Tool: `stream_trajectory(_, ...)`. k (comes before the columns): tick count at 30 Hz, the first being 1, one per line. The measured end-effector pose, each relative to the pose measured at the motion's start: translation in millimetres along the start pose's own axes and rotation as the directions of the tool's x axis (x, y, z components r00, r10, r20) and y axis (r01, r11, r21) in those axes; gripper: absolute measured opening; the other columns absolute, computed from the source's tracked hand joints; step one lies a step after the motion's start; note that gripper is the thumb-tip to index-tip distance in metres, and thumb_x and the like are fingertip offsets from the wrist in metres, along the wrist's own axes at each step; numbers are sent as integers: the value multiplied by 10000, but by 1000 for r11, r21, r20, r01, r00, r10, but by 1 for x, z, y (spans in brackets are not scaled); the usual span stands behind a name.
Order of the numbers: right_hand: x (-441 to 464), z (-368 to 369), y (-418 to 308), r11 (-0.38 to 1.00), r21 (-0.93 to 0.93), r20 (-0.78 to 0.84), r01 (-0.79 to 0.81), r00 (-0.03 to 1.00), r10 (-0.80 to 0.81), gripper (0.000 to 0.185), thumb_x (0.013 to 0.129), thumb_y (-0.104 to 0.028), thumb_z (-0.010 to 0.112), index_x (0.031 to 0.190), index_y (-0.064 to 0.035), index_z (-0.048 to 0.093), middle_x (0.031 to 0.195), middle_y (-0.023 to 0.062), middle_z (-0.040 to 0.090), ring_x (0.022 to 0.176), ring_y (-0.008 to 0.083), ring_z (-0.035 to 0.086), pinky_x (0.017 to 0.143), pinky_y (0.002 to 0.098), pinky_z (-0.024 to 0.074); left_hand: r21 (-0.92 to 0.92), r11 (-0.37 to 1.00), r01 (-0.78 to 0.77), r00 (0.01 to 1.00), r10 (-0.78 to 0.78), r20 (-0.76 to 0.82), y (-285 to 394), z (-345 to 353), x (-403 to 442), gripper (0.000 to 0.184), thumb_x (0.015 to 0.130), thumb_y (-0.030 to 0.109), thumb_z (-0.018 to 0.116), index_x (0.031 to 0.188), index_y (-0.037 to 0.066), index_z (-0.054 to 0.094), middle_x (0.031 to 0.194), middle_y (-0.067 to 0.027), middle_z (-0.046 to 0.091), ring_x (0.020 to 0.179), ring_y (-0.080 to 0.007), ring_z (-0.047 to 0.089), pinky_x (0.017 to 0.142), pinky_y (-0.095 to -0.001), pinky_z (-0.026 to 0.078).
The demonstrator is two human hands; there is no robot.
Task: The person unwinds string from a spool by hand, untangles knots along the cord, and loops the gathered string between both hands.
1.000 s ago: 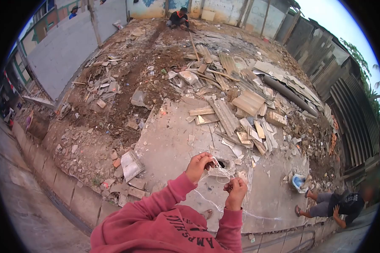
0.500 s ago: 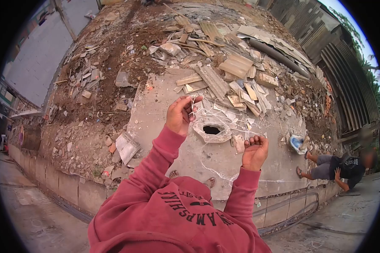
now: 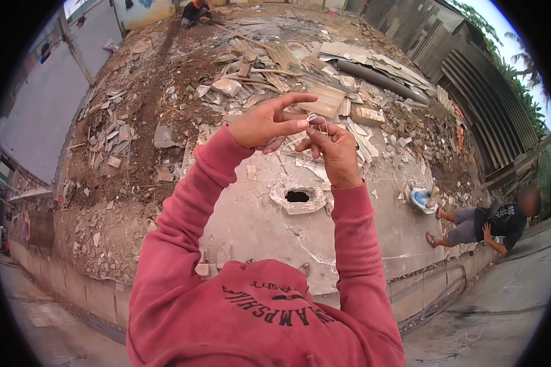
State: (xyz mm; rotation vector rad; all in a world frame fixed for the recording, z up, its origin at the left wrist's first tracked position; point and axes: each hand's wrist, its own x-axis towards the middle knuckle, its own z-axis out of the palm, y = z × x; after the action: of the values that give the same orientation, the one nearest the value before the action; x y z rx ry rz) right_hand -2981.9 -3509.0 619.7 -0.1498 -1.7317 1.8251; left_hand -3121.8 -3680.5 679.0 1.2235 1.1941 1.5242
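Both my hands are raised and close together over the concrete slab [image 3: 239, 226]. Loops of white string [image 3: 315, 117] lie between their fingertips. My left hand [image 3: 269, 125] grips the string near its thumb tip, with the index finger stretched out above. My right hand [image 3: 335, 150] pinches the string between thumb and fingers, the other fingers curled. Part of the string is hidden behind the hands. More white string [image 3: 309, 244] trails in a tangle along the slab below. A rough-edged concrete ring [image 3: 280, 197] around a dark hole sits on the slab beneath my hands.
Broken sheets, wood and rubble are heaped ahead, with a dark pipe [image 3: 379, 79] among them. To the right stands a person [image 3: 490, 223] near a blue-lined basin [image 3: 422, 199]. Another person [image 3: 194, 13] crouches far back. A low block wall [image 3: 98, 284] edges the site.
My hands have come together from wide apart and moved higher, the right one going up and left. The string stretched between them is now bunched at the fingertips. My view has tilted up slightly.
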Motion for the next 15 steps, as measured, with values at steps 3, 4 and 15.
stream_trajectory(3,14,-27,-38,937,-350,-247,22,962,-115,124,826,-4,645,944,31,658,631,-2,604,489,47,528,439,188,373,353,935,44,993,-2,-118,30,-32,-10,626,813,110,738,1360,52,439,1068,-72,692,903,-70,629,734,-213,507)
stream_trajectory(4,21,-47,-46,910,-410,-321,63,924,-209,110,831,9,626,935,27,657,622,-11,597,464,31,480,429,181,379,421,907,7,984,69,-164,31,-48,-14,579,795,92,744,1315,50,494,1034,-72,701,878,-78,638,723,-221,508)
stream_trajectory(15,5,-90,-118,973,218,-428,76,904,26,271,968,-291,535,1035,-32,576,635,8,541,758,211,686,665,452,600,133,991,-24,680,114,-724,34,-116,-32,184,893,225,649,933,57,711,715,1,656,679,-66,621,566,-239,439)
